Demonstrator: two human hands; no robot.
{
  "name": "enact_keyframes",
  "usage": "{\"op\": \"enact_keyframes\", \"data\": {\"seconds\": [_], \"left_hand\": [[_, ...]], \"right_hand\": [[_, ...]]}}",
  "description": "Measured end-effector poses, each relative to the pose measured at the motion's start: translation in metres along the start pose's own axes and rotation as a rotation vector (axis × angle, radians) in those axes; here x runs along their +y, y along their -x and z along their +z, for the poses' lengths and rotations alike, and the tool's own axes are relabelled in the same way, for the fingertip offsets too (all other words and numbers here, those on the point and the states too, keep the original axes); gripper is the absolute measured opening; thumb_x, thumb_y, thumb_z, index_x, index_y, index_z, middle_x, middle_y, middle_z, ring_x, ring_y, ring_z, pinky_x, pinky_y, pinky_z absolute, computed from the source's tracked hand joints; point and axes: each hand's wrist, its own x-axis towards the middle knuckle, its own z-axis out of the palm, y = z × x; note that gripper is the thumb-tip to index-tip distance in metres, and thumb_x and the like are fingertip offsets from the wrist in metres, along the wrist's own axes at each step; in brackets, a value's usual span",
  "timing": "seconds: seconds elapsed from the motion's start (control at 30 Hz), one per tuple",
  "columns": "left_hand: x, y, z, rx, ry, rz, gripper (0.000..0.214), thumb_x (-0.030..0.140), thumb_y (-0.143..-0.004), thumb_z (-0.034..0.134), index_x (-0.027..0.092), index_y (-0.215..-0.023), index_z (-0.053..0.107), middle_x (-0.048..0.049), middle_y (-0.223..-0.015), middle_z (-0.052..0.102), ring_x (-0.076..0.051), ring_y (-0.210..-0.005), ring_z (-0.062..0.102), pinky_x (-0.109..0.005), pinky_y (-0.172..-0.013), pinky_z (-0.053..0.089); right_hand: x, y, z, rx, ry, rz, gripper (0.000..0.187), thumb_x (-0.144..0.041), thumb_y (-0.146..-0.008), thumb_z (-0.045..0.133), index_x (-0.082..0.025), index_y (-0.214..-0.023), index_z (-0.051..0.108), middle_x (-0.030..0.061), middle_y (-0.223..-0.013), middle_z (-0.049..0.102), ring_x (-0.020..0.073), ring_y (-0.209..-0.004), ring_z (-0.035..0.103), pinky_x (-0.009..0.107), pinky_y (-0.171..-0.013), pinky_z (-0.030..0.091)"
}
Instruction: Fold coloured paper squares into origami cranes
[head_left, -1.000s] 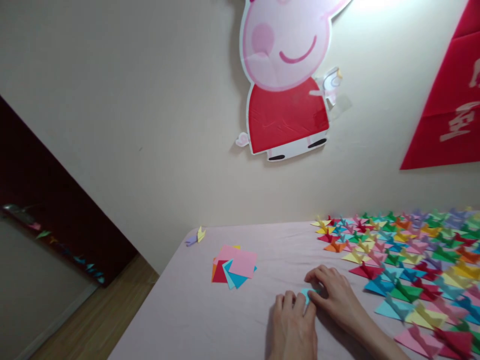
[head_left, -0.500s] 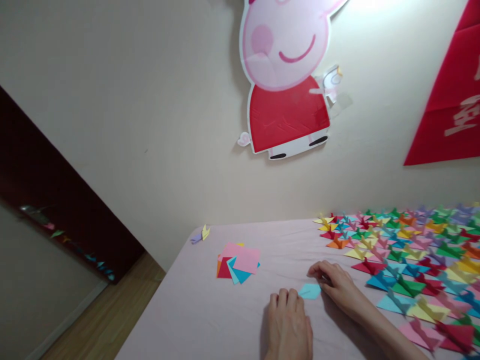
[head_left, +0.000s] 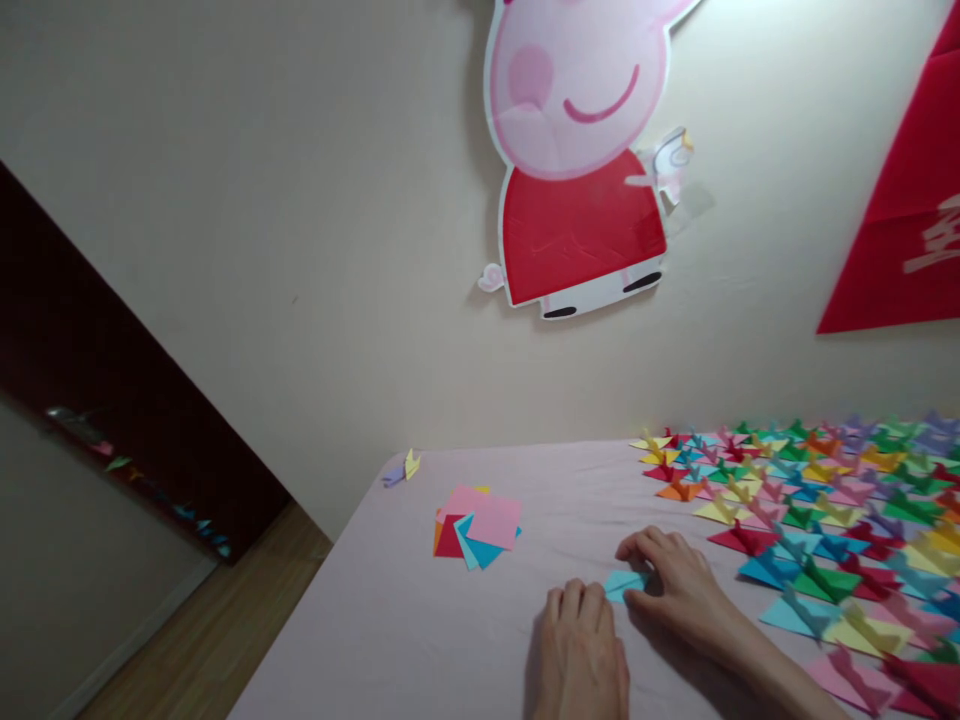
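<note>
A small light blue folded paper lies on the pink-covered table between my hands, with a crease line along it. My right hand reaches in from the right, thumb and fingers closed around the paper's right end. At its left corner, my left hand rests with fingers bent down against the cloth; its thumb is mostly hidden, and the fingertips meet the paper's edge.
Loose coloured paper squares lie left of my hands. Rows of folded paper cranes cover the right side, close to my right forearm. Two small folded pieces sit at the far left corner. The wall rises behind the table.
My right thumb has come down onto the light blue paper, and that hand now covers its right end. The paper has shifted slightly to the right. My left hand has barely moved.
</note>
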Motion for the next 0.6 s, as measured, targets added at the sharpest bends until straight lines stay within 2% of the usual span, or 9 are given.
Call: {"op": "enact_keyframes", "data": {"seconds": [0.17,0.33,0.47,0.6], "left_hand": [[0.000,0.003,-0.001,-0.012,0.027,0.006,0.023,0.022,-0.089,0.055,0.019,-0.111,0.062,-0.0070,-0.120,0.061,-0.027,-0.107,0.053,-0.045,-0.094,0.044],[-0.001,0.002,0.012,0.012,0.030,0.014,0.047,0.035,-0.094,0.054,0.022,-0.139,0.049,-0.0072,-0.125,0.062,-0.030,-0.110,0.053,-0.046,-0.094,0.045],[0.001,-0.003,0.015,-0.017,0.016,-0.018,0.052,0.050,-0.093,0.054,0.021,-0.136,0.054,-0.0090,-0.129,0.060,-0.034,-0.116,0.050,-0.052,-0.099,0.044],[0.005,-0.005,0.012,-0.007,0.019,-0.010,0.050,0.048,-0.094,0.054,0.021,-0.135,0.055,-0.0098,-0.128,0.059,-0.033,-0.120,0.048,-0.051,-0.102,0.042]], "right_hand": [[0.008,-0.004,-0.001,-0.022,-0.028,0.008,0.033,-0.016,-0.060,0.052,-0.027,-0.087,0.066,0.0027,-0.091,0.069,0.0260,-0.089,0.059,0.037,-0.079,0.041],[0.015,-0.007,-0.002,-0.027,-0.126,0.017,0.038,-0.014,-0.054,0.046,-0.026,-0.084,0.066,0.0021,-0.087,0.071,0.0254,-0.089,0.061,0.036,-0.080,0.043],[0.008,-0.006,0.001,0.023,-0.147,0.047,0.021,-0.024,-0.069,0.048,-0.025,-0.079,0.067,0.0041,-0.083,0.071,0.0270,-0.085,0.060,0.039,-0.079,0.043],[0.003,-0.005,0.006,0.105,-0.085,0.038,0.021,-0.033,-0.078,0.048,-0.024,-0.075,0.067,0.0060,-0.082,0.071,0.0280,-0.083,0.060,0.040,-0.076,0.042]]}}
